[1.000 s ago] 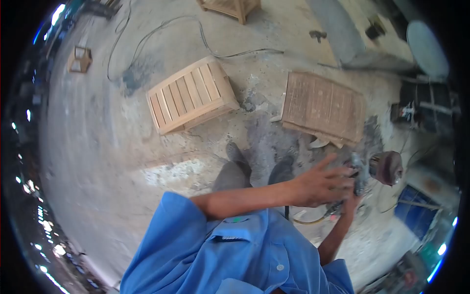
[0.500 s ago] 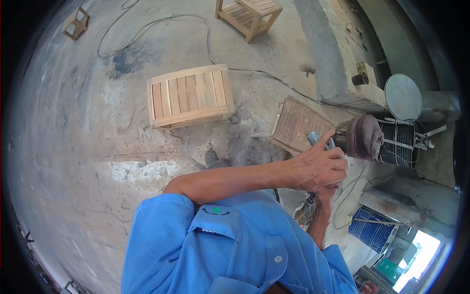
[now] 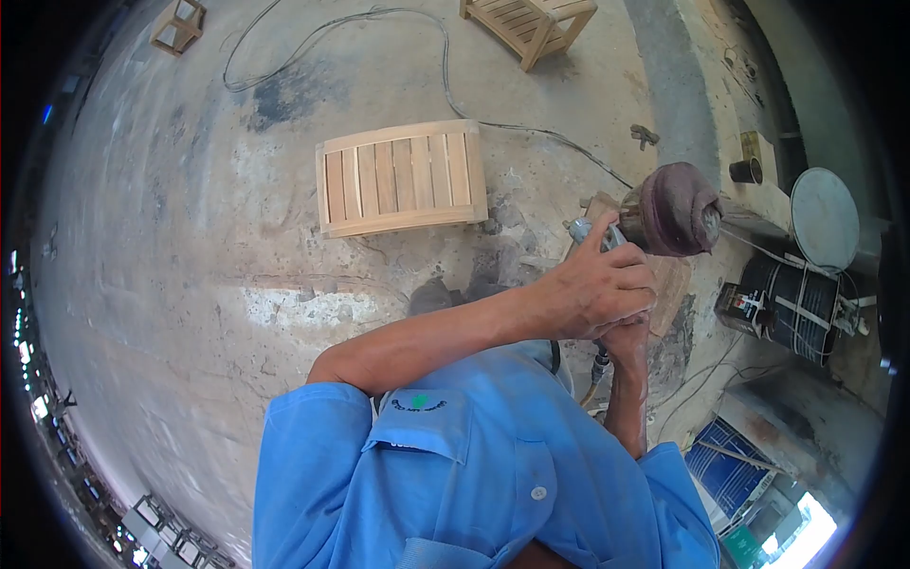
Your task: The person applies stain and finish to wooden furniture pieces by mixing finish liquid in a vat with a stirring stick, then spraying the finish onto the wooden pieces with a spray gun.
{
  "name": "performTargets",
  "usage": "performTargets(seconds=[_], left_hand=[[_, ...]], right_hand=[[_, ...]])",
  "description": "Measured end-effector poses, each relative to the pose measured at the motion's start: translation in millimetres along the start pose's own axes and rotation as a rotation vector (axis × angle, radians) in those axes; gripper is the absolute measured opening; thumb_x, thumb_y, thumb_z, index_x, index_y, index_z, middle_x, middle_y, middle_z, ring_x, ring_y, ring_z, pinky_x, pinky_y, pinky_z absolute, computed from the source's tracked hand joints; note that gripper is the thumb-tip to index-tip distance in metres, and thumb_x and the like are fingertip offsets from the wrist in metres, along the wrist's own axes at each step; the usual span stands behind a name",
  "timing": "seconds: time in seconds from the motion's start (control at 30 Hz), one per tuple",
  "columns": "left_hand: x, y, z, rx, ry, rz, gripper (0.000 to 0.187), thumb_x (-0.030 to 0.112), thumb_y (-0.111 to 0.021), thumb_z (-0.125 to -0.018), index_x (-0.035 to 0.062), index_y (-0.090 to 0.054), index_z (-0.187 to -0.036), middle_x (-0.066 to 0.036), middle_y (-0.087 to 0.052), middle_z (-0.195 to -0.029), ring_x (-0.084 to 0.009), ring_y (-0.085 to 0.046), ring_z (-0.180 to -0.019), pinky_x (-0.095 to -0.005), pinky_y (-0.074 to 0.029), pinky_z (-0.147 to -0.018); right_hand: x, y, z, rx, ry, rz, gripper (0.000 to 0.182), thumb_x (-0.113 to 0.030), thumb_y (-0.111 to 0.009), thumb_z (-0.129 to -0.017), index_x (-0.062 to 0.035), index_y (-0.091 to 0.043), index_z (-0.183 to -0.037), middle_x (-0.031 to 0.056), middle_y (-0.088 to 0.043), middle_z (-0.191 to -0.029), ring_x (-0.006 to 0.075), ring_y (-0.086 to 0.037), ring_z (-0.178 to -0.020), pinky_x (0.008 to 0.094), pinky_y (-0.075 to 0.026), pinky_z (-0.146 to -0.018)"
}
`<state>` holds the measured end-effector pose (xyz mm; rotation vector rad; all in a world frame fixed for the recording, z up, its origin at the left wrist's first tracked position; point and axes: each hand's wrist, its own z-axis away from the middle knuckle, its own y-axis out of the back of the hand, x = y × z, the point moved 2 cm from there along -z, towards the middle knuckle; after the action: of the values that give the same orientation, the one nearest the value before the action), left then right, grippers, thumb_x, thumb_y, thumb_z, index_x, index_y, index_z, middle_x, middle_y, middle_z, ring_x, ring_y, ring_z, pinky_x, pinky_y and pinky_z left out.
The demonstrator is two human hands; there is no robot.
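Observation:
Both hands are closed around a metal spray gun (image 3: pixel 613 237) to the right of my chest. Its cup (image 3: pixel 675 211) is wrapped in a maroon cloth. My left hand (image 3: pixel 607 292) reaches across my body and lies over the gun's body, index finger extended along it. Below it, my right hand (image 3: pixel 626 334) is mostly hidden by the left and appears to grip the handle, where a hose (image 3: pixel 599 365) hangs down. A slatted wooden stool (image 3: pixel 403 178) stands on the floor ahead, apart from both hands.
More slatted wooden furniture (image 3: pixel 533 28) stands at the top, with a small wooden stool (image 3: pixel 178 27) far left. A cable (image 3: pixel 445 62) crosses the concrete floor. To the right are a round lid (image 3: pixel 825 220), a dark drum (image 3: pixel 791 303), a tin (image 3: pixel 744 308) and a blue drum (image 3: pixel 725 465).
The view has shifted, so the floor furniture appears further right. My hands and the spray gun have risen in view, and now cover much of the brown board. Both hands keep their hold.

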<state>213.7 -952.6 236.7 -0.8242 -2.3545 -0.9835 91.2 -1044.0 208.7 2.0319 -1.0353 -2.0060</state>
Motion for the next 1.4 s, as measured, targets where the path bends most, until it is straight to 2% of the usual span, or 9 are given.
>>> performTargets(seconds=[0.2,0.67,0.7,0.8,0.87,1.0,1.1,1.23,1.4], left_hand=[[-17,22,0,0.029,0.022,-0.016,0.022,0.010,-0.069,-0.072,0.0134,-0.066,-0.094,0.003,-0.062,-0.100,-0.0196,-0.055,-0.107,-0.0679,-0.023,-0.105],[-32,123,69,0.031,0.000,-0.014,0.027,0.014,-0.069,-0.077,0.0139,-0.066,-0.104,0.000,-0.063,-0.103,-0.0235,-0.056,-0.110,-0.0679,-0.022,-0.105],[-30,134,73,0.064,0.067,-0.043,0.030,0.016,-0.070,-0.077,0.0136,-0.065,-0.106,-0.002,-0.063,-0.106,-0.0244,-0.056,-0.111,-0.0654,-0.024,-0.105],[-41,172,116,0.096,0.372,-0.064,0.038,0.019,-0.073,-0.077,0.0121,-0.064,-0.113,-0.009,-0.062,-0.114,-0.0278,-0.056,-0.114,-0.0548,-0.032,-0.105],[-66,190,185,0.165,0.593,-0.170,0.042,0.014,-0.075,-0.077,0.0087,-0.063,-0.117,-0.016,-0.062,-0.118,-0.0320,-0.055,-0.114,-0.0427,-0.042,-0.099],[-64,230,378,0.109,1.194,-0.452,0.031,0.013,-0.068,-0.083,-0.0001,-0.064,-0.112,-0.021,-0.065,-0.111,-0.0379,-0.060,-0.106,-0.0439,-0.044,-0.094],[-1,240,493,0.020,1.498,-0.521,0.032,0.019,-0.066,-0.086,-0.0012,-0.064,-0.111,-0.023,-0.066,-0.107,-0.0398,-0.063,-0.101,-0.0429,-0.048,-0.089],[76,200,526,-0.002,1.817,-0.345,0.035,0.020,-0.067,-0.085,-0.0018,-0.063,-0.112,-0.021,-0.069,-0.094,-0.0375,-0.068,-0.087,-0.0415,-0.054,-0.075],[101,134,501,0.140,1.848,0.095,0.034,0.016,-0.061,-0.090,-0.0048,-0.059,-0.116,-0.024,-0.069,-0.097,-0.0311,-0.070,-0.090,-0.0362,-0.055,-0.079]], right_hand=[[-3,-13,-26,0.018,-0.006,-0.127,0.037,-0.003,-0.063,-0.082,-0.0031,-0.055,-0.118,0.0152,-0.056,-0.117,0.0287,-0.057,-0.112,0.0391,-0.047,-0.093],[-48,-119,-44,0.089,0.044,0.283,0.046,-0.013,-0.066,-0.086,-0.0037,-0.052,-0.129,0.0151,-0.058,-0.119,0.0254,-0.059,-0.105,0.0365,-0.048,-0.089],[-42,-124,-48,0.107,0.111,0.367,0.048,-0.016,-0.066,-0.088,-0.0038,-0.052,-0.132,0.0143,-0.059,-0.117,0.0233,-0.061,-0.101,0.0350,-0.049,-0.086],[-38,-141,-73,0.043,-0.431,-0.199,0.053,-0.024,-0.065,-0.092,-0.0043,-0.049,-0.139,0.0088,-0.064,-0.102,0.0136,-0.060,-0.079,0.0287,-0.051,-0.073],[-12,-152,-79,0.044,-0.405,-0.228,0.052,-0.025,-0.064,-0.094,-0.0033,-0.049,-0.139,0.0055,-0.064,-0.094,0.0094,-0.056,-0.071,0.0261,-0.049,-0.066],[39,-171,-96,-0.013,-0.397,-0.229,0.051,-0.025,-0.064,-0.093,-0.0012,-0.051,-0.137,0.0041,-0.062,-0.092,0.0071,-0.052,-0.066,0.0253,-0.048,-0.062],[83,-184,-115,-0.080,-0.472,-0.225,0.052,-0.026,-0.065,-0.093,0.0002,-0.052,-0.135,0.0102,-0.066,-0.101,0.0120,-0.061,-0.079,0.0272,-0.050,-0.073],[134,-206,-147,-0.044,-0.347,-0.185,0.051,-0.025,-0.066,-0.091,0.0006,-0.053,-0.134,0.0201,-0.064,-0.118,0.0229,-0.061,-0.109,0.0321,-0.046,-0.093],[159,-221,-184,-0.090,-0.325,-0.161,0.051,-0.025,-0.066,-0.090,-0.0003,-0.054,-0.133,0.0226,-0.062,-0.125,0.0296,-0.059,-0.119,0.0346,-0.044,-0.099]])
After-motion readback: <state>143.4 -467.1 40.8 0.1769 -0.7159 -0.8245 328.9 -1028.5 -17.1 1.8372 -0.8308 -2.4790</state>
